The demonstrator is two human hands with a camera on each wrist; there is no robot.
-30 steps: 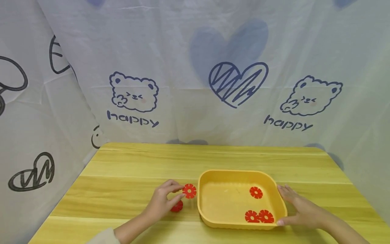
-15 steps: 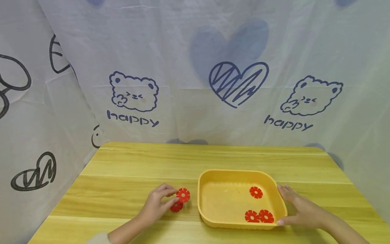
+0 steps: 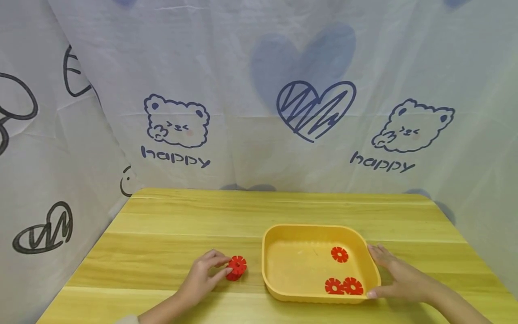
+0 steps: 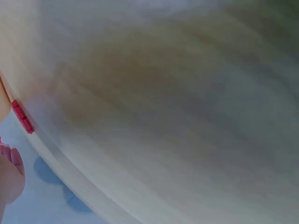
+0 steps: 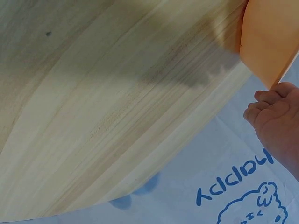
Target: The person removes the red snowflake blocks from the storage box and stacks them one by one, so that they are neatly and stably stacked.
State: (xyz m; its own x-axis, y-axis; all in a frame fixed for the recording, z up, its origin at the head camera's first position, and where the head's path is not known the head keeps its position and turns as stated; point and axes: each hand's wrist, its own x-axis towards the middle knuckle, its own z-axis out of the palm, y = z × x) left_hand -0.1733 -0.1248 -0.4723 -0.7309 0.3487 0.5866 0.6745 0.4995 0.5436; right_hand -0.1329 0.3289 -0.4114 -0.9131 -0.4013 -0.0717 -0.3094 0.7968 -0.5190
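My left hand (image 3: 199,275) pinches a red flower-shaped plastic disc (image 3: 239,261) with a round centre hole, between thumb and fingertips. Just below it a second red disc (image 3: 233,276) shows, largely covered; whether the two touch, I cannot tell. The left wrist view catches red plastic (image 4: 22,116) edge-on beside the fingers (image 4: 13,161). On the right, my right hand (image 3: 404,281) holds the end of a yellow tray (image 3: 291,265), thumb at the near corner and fingers at the far side. In the right wrist view, its bent fingers (image 5: 264,105) meet the tray's edge (image 5: 268,46).
Inside the tray lie three red discs: one toward the back (image 3: 339,254), and a left one (image 3: 334,286) and a right one (image 3: 353,286) along the front wall. The wooden tabletop (image 3: 174,216) ends at a printed cloth backdrop (image 3: 243,148).
My left hand has moved left and slightly down with its disc, from beside the tray to over the other loose disc. The right hand and tray have stayed in place.
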